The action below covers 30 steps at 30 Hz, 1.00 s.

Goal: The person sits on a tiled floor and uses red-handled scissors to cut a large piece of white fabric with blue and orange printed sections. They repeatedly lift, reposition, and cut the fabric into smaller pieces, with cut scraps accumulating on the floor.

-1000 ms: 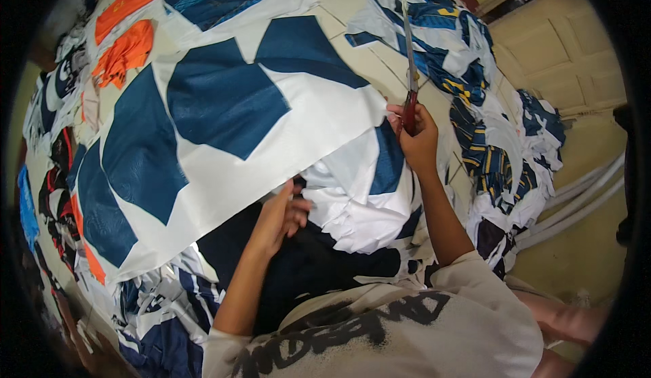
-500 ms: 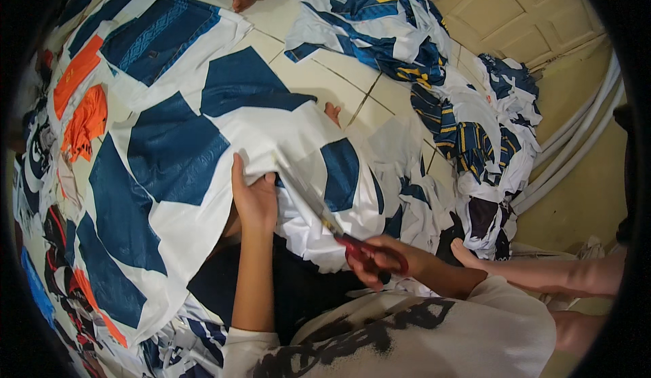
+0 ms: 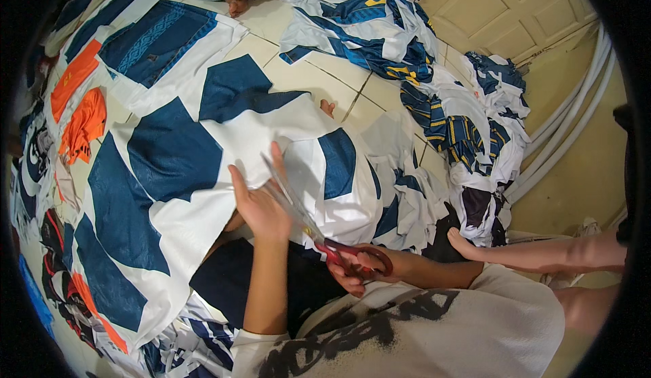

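Observation:
A large white fabric sheet with dark blue printed panels point(image 3: 175, 149) spreads over my lap and the floor to the left. My left hand point(image 3: 263, 208) is over its near edge, palm up, with thumb and a finger stretched apart; I see no cloth gripped in it. My right hand point(image 3: 356, 269) is closed round the red handles of the scissors point(image 3: 310, 232). Their metal blades point up and left, blurred, passing close beside my left fingers. Whether the blades touch the cloth I cannot tell. White and blue cloth point(image 3: 339, 168) drapes just beyond the scissors.
Heaps of blue, white and yellow cloth point(image 3: 366, 32) lie on the tiled floor point(image 3: 339, 73). Orange pieces point(image 3: 83, 124) lie at the left. A bare foot point(image 3: 237, 6) shows at the top. White pipes point(image 3: 563, 120) run along the right wall below a door point(image 3: 505, 12).
My left hand has let go of the fabric edge and its fingers have spread. The scissors and my right hand have drawn left and slightly nearer to me.

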### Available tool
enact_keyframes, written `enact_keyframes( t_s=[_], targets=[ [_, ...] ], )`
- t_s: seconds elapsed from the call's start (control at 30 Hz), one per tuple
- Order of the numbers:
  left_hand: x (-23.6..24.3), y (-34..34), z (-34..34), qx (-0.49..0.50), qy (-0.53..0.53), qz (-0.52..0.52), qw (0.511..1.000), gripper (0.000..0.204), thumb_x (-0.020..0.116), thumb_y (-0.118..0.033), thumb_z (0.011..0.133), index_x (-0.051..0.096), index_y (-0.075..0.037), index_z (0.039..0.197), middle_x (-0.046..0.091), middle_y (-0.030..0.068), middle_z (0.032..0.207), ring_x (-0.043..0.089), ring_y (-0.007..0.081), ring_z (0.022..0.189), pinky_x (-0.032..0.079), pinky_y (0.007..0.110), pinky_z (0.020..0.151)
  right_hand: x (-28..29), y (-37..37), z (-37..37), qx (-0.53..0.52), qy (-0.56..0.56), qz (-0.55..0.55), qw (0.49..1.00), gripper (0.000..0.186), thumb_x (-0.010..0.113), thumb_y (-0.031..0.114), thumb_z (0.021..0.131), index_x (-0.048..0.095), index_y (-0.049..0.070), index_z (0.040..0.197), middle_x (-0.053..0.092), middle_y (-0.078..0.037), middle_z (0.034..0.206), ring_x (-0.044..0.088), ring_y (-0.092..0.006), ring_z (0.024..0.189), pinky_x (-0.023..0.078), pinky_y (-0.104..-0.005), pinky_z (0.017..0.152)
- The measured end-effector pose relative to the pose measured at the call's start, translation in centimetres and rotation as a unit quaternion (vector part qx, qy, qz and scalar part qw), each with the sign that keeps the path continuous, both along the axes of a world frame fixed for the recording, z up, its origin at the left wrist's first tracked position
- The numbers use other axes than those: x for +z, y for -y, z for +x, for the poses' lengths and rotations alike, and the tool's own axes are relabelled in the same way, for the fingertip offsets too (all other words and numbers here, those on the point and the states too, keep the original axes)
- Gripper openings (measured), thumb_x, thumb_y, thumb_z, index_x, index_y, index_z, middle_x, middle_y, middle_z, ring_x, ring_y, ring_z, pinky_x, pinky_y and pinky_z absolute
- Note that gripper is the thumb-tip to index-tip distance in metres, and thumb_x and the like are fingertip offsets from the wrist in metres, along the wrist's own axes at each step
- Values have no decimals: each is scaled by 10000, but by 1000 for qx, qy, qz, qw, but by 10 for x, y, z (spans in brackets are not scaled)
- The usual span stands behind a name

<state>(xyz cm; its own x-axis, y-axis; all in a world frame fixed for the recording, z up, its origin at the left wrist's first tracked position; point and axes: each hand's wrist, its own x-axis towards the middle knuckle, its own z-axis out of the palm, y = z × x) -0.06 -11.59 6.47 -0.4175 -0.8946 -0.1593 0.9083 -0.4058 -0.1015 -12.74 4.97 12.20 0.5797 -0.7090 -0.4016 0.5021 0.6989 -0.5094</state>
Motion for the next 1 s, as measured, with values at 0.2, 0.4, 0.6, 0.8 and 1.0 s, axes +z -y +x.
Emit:
enact_keyframes(
  t_s=[0.2,0.4,0.6,0.8,1.0],
  targets=[
    [0,-50,10,-28,51,7,998,722,365,-538,995,214,-37,1492,334,152,1488,325,270,1378,195,375,1166,9,17,1,-6,-101,43,994,410,554,482,942,489,77,952,420,45,642,432,-82,523,371,-253,490],
    [-7,-76,8,-50,148,-35,987,698,336,-535,1004,219,-53,1496,338,121,1488,352,261,1365,267,363,1131,17,37,9,-12,-122,32,992,408,557,482,943,498,78,932,442,39,653,431,-85,513,349,-254,481],
    [-37,-104,-7,-80,161,-56,982,711,312,-599,979,343,-42,1419,516,154,1319,510,266,1195,353,389,1062,37,69,-6,44,-217,50,974,371,552,448,961,519,78,948,439,47,634,415,-72,501,334,-231,467],
    [-35,-127,-21,-130,185,-77,971,570,262,-521,1019,488,-45,1237,611,147,1114,587,254,1026,406,412,1016,52,99,-10,93,-276,36,956,449,522,540,941,517,91,949,401,48,650,380,-75,524,319,-247,489],
    [-34,-135,-17,-136,197,-171,956,471,324,-421,1039,371,-104,1385,494,78,1333,464,208,1250,302,429,1116,56,119,-3,67,-256,34,964,410,589,517,917,510,119,859,384,66,602,368,-58,500,276,-224,458]
  ],
)
